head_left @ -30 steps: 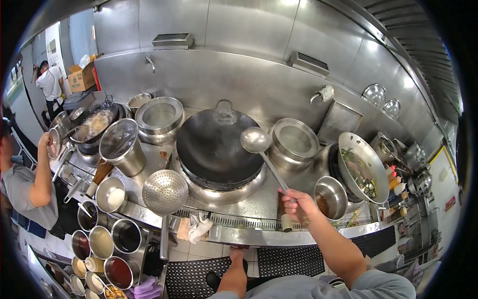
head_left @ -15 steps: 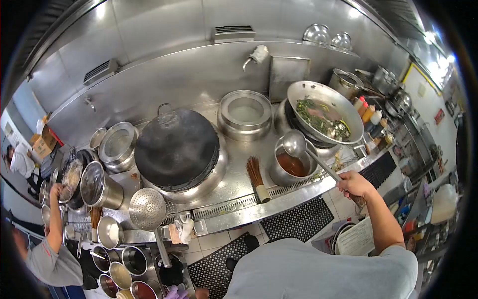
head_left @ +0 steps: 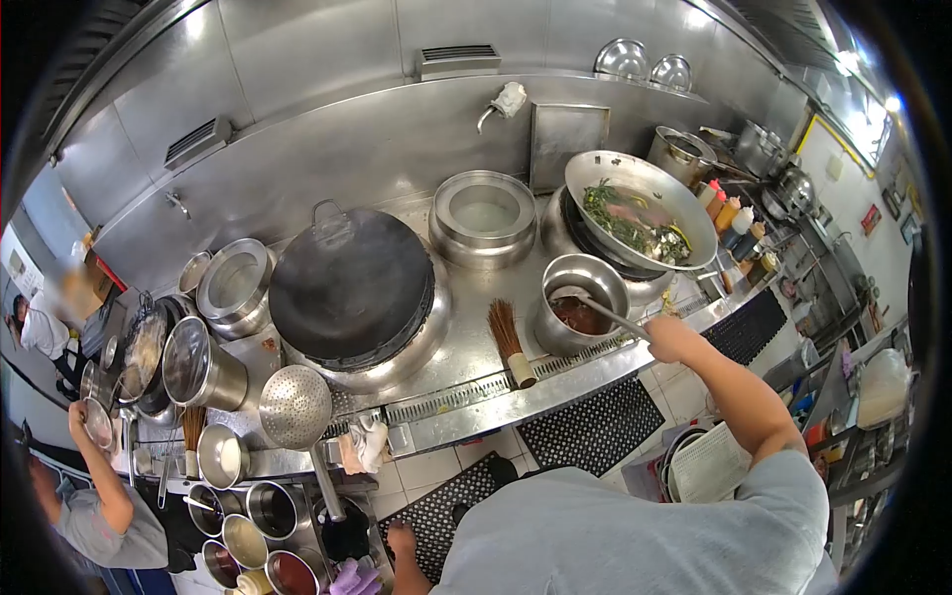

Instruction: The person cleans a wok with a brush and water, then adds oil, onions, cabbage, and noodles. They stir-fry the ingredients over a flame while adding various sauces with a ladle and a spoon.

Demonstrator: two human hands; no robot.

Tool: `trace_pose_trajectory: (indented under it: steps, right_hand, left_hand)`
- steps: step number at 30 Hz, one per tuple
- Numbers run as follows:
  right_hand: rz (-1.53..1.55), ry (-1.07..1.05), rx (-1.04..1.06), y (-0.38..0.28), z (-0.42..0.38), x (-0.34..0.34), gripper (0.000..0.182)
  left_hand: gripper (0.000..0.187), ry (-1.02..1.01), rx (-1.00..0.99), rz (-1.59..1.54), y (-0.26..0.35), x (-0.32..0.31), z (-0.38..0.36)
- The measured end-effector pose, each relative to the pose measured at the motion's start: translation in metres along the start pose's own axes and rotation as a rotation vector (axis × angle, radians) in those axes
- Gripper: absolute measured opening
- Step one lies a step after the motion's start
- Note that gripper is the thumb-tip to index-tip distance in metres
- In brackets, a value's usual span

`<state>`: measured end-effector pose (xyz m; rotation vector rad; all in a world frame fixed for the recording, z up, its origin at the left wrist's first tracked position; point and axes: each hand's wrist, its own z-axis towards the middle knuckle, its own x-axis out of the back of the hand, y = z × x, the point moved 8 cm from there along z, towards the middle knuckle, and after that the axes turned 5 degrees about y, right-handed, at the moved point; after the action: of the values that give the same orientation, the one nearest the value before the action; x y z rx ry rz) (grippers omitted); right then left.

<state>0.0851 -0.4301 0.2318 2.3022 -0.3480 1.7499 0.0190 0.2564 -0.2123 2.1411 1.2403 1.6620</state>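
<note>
My right hand (head_left: 672, 339) is closed around the handle of a metal ladle (head_left: 617, 318). The ladle's bowl is tipped down inside a steel pot (head_left: 561, 337) that holds a reddish-brown liquid (head_left: 577, 316), so part of the bowl is hidden. Low in the view, my left hand (head_left: 401, 540) hangs beside my body, near a purple cloth (head_left: 355, 579); its fingers do not show clearly. A straw brush (head_left: 507, 334) lies on the counter left of the pot. Behind the pot, a wide pan (head_left: 706, 233) holds green leaves in liquid.
A large black wok (head_left: 352, 288) sits on the stove, with a perforated skimmer (head_left: 296, 407) in front of it. Sauce containers (head_left: 245, 540) stand at the lower left. Another person's hand (head_left: 78, 416) is at the far left. Squeeze bottles (head_left: 729, 213) line the right side.
My right hand has moved left and forward, and the ladle's bowl has gone from above the pot down into it. More of my left arm has come into view.
</note>
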Motion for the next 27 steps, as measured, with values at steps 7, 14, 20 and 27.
trace_pose_trajectory:
  steps: [7, 14, 20, 27]
  right_hand:
    - [0.892, -0.016, -0.339, 0.004, -0.091, 0.062, 0.017]
    - [1.795, -0.281, -0.217, -0.102, -0.061, 0.066, 0.031]
    - [1.27, -0.322, 0.154, -0.256, 0.023, 0.042, 0.012]
    - [0.858, -0.18, 0.382, -0.401, 0.154, -0.027, 0.023]
  left_hand:
    - [0.036, -0.169, 0.059, 0.321, -0.103, -0.016, -0.047]
    - [0.028, -0.415, -0.17, 0.95, -0.119, -0.006, -0.068]
    - [0.033, 0.089, 0.154, 0.087, -0.067, 0.065, -0.064]
    - [0.036, 0.199, 0.309, -0.139, -0.095, 0.088, -0.116]
